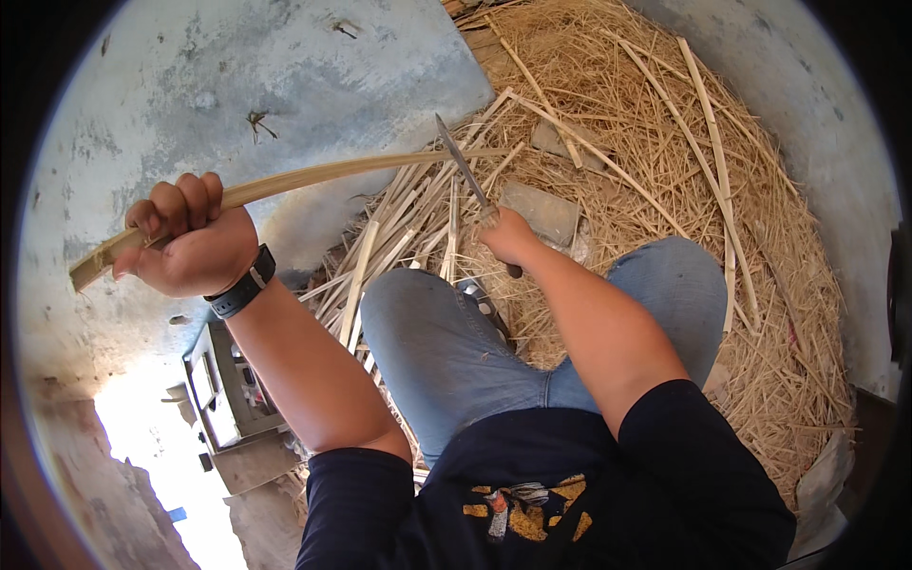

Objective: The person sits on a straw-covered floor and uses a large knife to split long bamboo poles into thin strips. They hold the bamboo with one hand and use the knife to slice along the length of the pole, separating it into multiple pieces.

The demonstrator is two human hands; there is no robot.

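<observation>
My left hand [195, 237] is raised at the left, its fingers wrapped round one end of a long bamboo strip [313, 174]. The strip bows slightly and runs to the right, its far end passing behind or against the knife blade; I cannot tell whether they touch. In front of my knees, my right hand [508, 237] is closed on the handle of a knife [460, 157]. The narrow blade points up and away to the left, crossing the strip. Part of the handle is hidden by my fingers.
Several split bamboo strips [399, 223] lie piled beyond my left knee. Shavings [646, 133] cover the floor ahead and to the right, with a stone block [541, 211] among them. A worn blue wall [313, 76] stands close on the left; another wall [807, 85] curves along the right.
</observation>
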